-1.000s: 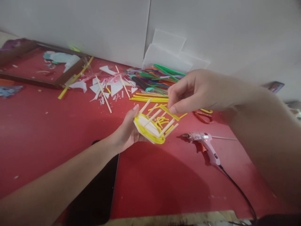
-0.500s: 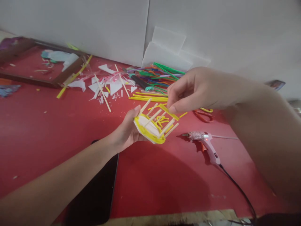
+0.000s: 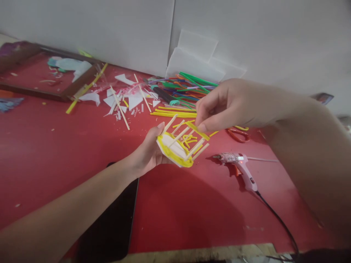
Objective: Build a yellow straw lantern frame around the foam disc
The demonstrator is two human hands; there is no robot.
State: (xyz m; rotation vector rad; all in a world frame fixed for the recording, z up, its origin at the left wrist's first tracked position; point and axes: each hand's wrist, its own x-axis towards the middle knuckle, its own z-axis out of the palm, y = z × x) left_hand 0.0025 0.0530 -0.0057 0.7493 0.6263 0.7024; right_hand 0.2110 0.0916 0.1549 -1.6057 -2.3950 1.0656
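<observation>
Beyond the tablet (image 3: pixel 115 219) under your left forearm, your left hand (image 3: pixel 150 149) is clamped on the edge of the white, yellow-rimmed base (image 3: pixel 178 149), tilted above the red table (image 3: pixel 189 212), with the glue gun (image 3: pixel 240 168) off to its right. Your right hand (image 3: pixel 227 106) pinches a yellow strip (image 3: pixel 199 131) by the tips of the base's sticks (image 3: pixel 178 137); you cannot tell whether they touch. Farther back lie yellow stems (image 3: pixel 175 114) and white scraps (image 3: pixel 135 103).
</observation>
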